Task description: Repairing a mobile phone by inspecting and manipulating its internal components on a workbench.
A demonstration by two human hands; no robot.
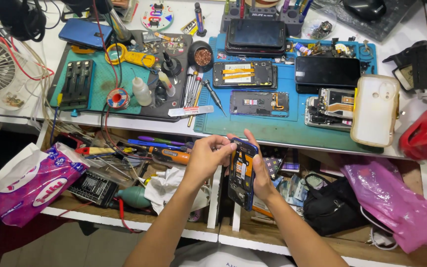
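Opened phone: I see the opened phone (242,173) held over the open drawer (139,198), just below the tabletop (411,29) edge; its back is off and the inner parts face me.
Long axis: it runs from 12 to 6 o'clock, tilted slightly, with the top end toward the blue mat (273,129).
Right hand: my right hand (260,173) wraps the phone's right edge, thumb along the side, gripping it.
Left hand: my left hand (207,157) has its fingers drawn together, the tips pinching at the phone's upper left corner; I cannot tell whether they hold a small part.
Drawer contents: at 9 o'clock of the phone lie an orange-handled tool (171,156), a white cloth (166,188), a green bulb blower (133,197) and a tissue pack (30,183).
Right compartment: at 3 o'clock sit a black pouch (329,205) and a pink plastic bag (396,202).
On the mat: at 12 o'clock lie two more opened handsets (245,74), a dark-screened phone (327,71) and a white case (375,110).
Nearby: screwdrivers (193,94) and a small white bottle (141,91) at 11 o'clock.
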